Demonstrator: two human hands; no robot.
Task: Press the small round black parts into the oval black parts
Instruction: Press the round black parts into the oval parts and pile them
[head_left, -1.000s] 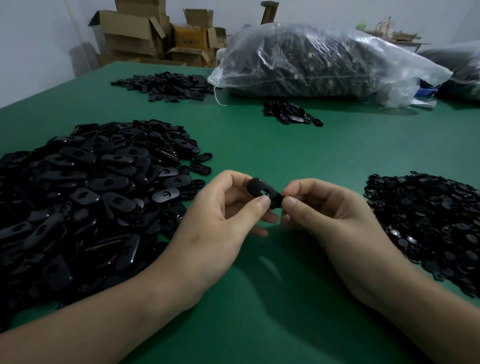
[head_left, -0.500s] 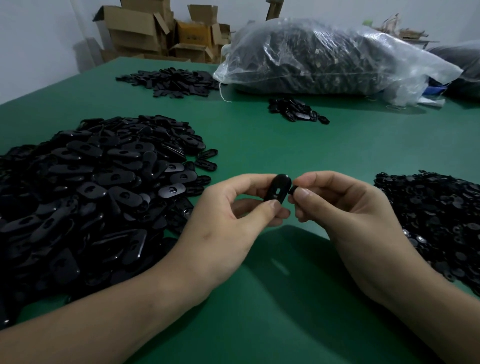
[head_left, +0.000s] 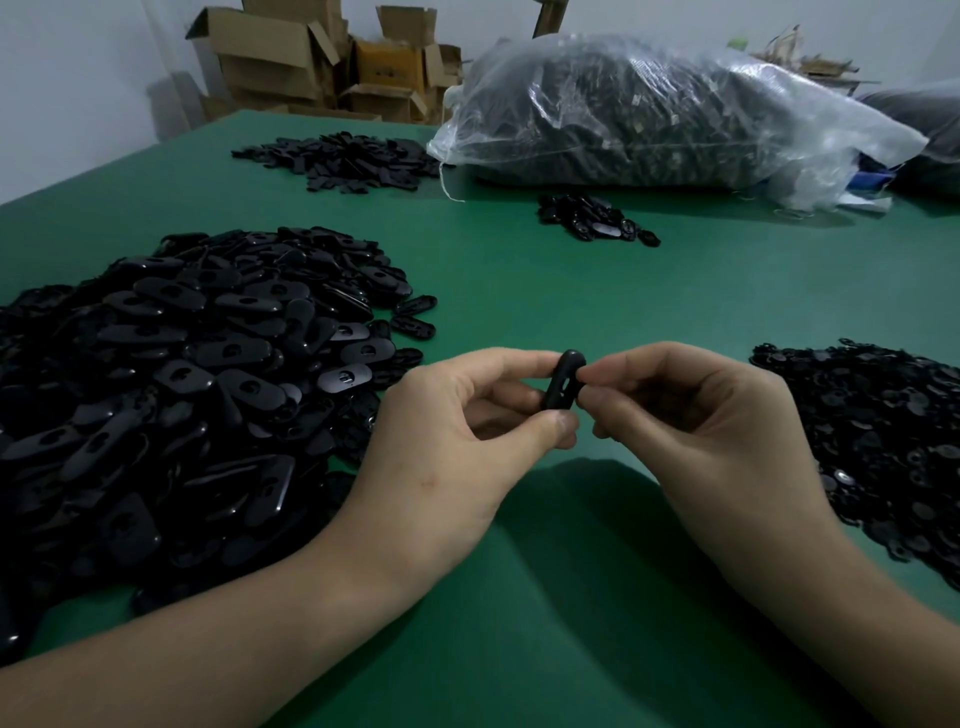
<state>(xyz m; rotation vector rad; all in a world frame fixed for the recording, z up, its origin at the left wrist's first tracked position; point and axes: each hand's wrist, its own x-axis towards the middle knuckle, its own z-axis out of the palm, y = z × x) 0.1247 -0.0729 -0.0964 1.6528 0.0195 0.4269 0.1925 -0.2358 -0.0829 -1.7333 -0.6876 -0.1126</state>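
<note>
My left hand (head_left: 457, 431) pinches a black oval part (head_left: 562, 382) between thumb and fingers, holding it upright and edge-on above the green table (head_left: 519, 291). My right hand (head_left: 696, 415) has its thumb and fingertips pressed against the oval part's right face; whatever small round part it holds is hidden by the fingers. A big heap of oval parts (head_left: 171, 379) lies at my left. A heap of small round parts (head_left: 883, 431) lies at my right.
A small cluster of black parts (head_left: 592, 218) sits mid-table. A flatter pile of black pieces (head_left: 343, 158) lies farther back left. A large clear bag of parts (head_left: 665, 109) lies across the back, with cardboard boxes (head_left: 322, 57) behind.
The oval part has been turned from lying sideways to standing upright and edge-on. Both hands have stayed together at the same spot.
</note>
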